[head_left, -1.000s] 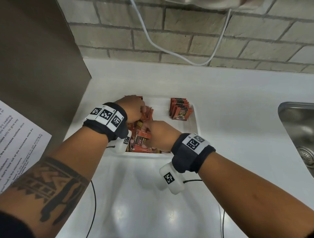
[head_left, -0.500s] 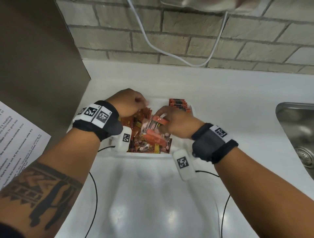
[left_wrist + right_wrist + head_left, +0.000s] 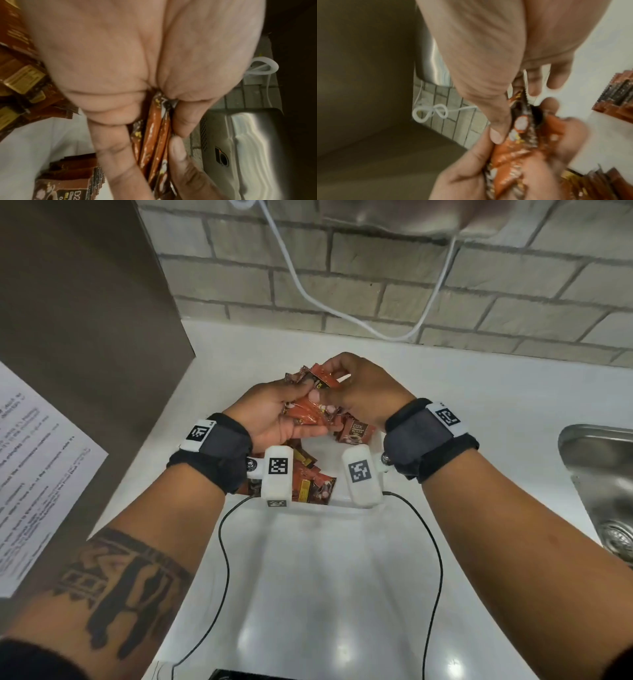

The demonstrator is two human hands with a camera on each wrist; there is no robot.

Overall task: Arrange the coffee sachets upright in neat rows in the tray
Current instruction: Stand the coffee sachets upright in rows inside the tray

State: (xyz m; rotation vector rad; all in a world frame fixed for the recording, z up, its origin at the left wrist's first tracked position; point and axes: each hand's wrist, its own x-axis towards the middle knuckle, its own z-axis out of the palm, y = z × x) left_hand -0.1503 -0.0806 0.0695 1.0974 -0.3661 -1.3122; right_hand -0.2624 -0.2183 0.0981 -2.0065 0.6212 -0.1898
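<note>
We have a small bunch of coffee sachets (image 3: 310, 414) lifted above the white tray (image 3: 337, 506). Our left hand (image 3: 274, 419) curls round the bunch from below, and our right hand (image 3: 359, 390) pinches the top of it. To do this step well, we should square the edges so they all line up, then set the bunch down standing tall next to the row of standing sachets (image 3: 618, 97) at the far end of the tray. We think that row is neat, but the picture is blurry there.

A heap of loose sachets (image 3: 308, 484) lies flat in the near end of the tray, so we must not drop ours on top. A white cord (image 3: 342, 309) hangs on the brick wall, and a metal sink (image 3: 596, 474) sits off to the right.
</note>
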